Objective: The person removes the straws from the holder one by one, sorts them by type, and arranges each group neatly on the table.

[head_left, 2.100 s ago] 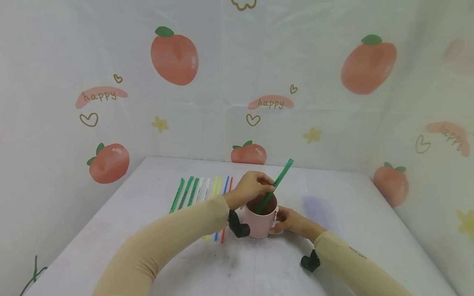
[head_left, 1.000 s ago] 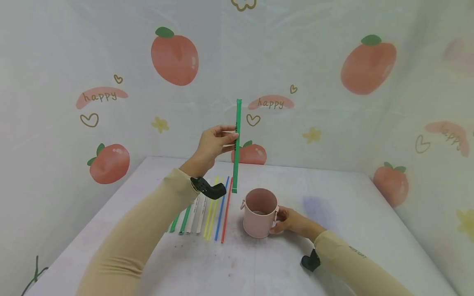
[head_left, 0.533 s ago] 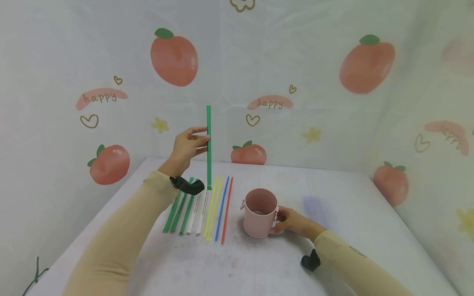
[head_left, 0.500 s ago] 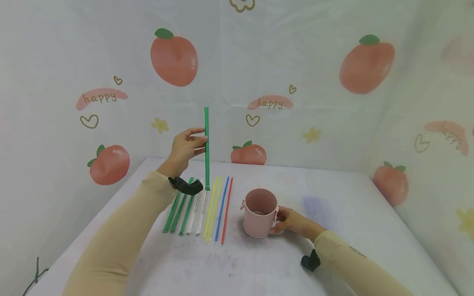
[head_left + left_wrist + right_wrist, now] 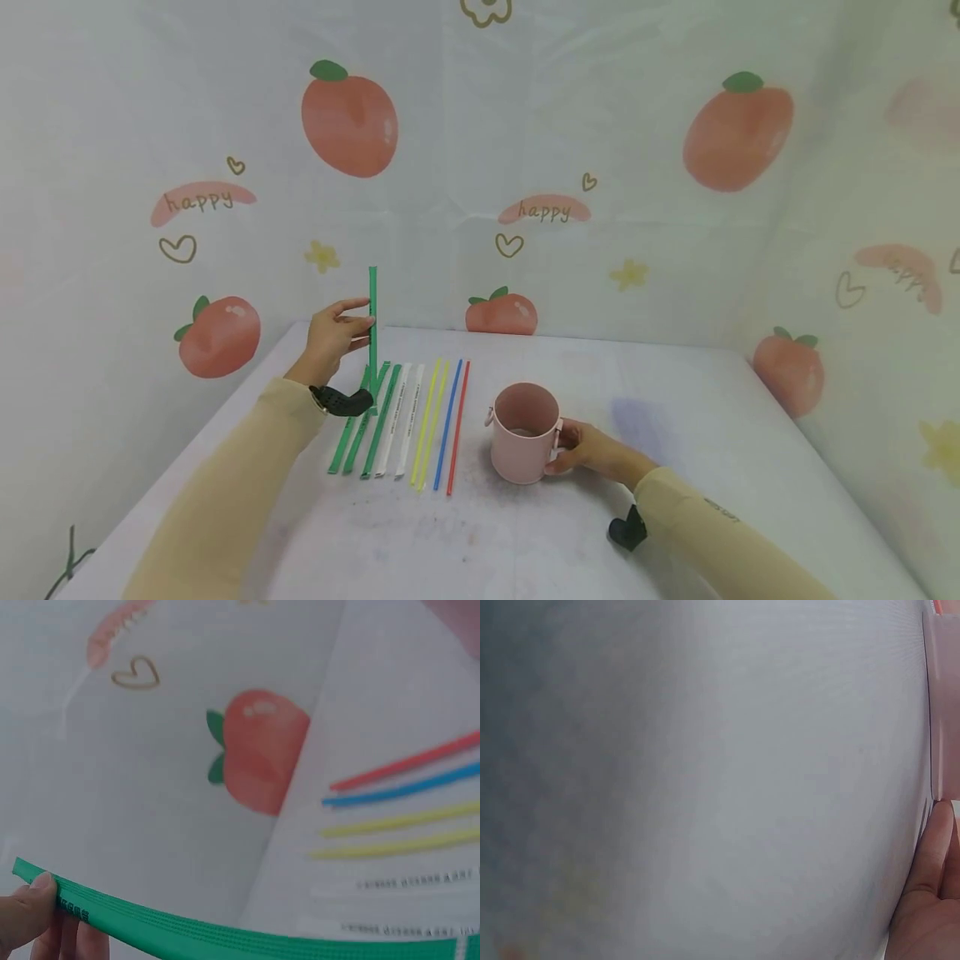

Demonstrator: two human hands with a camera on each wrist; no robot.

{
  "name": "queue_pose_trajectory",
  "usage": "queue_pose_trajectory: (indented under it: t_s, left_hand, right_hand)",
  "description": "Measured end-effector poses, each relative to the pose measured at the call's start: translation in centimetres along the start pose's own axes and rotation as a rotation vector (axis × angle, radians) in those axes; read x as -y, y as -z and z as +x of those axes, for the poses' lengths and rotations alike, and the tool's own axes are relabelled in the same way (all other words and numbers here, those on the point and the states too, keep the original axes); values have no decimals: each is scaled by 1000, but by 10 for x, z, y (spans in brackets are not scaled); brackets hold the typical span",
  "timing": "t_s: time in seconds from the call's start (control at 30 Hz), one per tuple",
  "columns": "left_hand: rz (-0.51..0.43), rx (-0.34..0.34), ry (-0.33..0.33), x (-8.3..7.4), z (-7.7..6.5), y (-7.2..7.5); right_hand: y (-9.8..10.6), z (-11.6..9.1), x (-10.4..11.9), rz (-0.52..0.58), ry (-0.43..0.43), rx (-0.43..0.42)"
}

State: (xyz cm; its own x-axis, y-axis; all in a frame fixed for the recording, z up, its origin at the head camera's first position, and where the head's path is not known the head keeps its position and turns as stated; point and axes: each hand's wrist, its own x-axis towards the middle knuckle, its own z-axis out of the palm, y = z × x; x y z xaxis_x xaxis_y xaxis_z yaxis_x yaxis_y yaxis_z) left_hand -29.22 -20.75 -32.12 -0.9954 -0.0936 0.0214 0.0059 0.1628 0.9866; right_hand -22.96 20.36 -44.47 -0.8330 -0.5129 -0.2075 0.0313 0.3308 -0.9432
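Note:
In the head view my left hand (image 5: 328,340) pinches a straw in a green wrapper (image 5: 372,290) between thumb and fingers. The straw stands upright at the left of the table, its lower end in front of several green-wrapped straws (image 5: 385,421) that lie in a row. The left wrist view shows the same wrapped straw (image 5: 187,934) crossing the bottom, with thumb and fingertips near one end. My right hand (image 5: 596,451) holds the handle of a pink mug (image 5: 517,458), which stands upright on the table. Only part of that hand (image 5: 930,900) and mug (image 5: 946,705) shows in the right wrist view.
Right of the green straws lie white-wrapped straws (image 5: 409,425), two yellow straws (image 5: 435,425), a blue straw (image 5: 447,429) and a red straw (image 5: 458,429). The mug stands just right of the red one. A fruit-printed cloth (image 5: 420,208) hangs behind the white table (image 5: 540,542).
My left hand lifted the green-wrapped straw out of the mug, carried it left, and has now lowered it beside the row. My right hand has stayed on the mug's handle.

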Motion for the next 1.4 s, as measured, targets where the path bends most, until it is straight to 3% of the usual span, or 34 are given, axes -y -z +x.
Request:
queue_pose_trajectory:
  t_s: [0.37, 0.67, 0.83, 1.1, 1.4]
  left_hand:
    - [114, -53, 75, 50, 2, 29]
    - [215, -35, 188, 83, 1, 42]
    - [283, 9, 238, 100, 2, 47]
    - [353, 30, 261, 115, 6, 51]
    - [399, 23, 260, 114, 9, 49]
  right_hand:
    - [-1, 0, 2, -12, -15, -7]
    - [-1, -1, 4, -4, -23, -11]
    - [-1, -1, 4, 1, -24, -7]
    - [0, 0, 1, -1, -2, -1]
    - [0, 1, 1, 5, -8, -3]
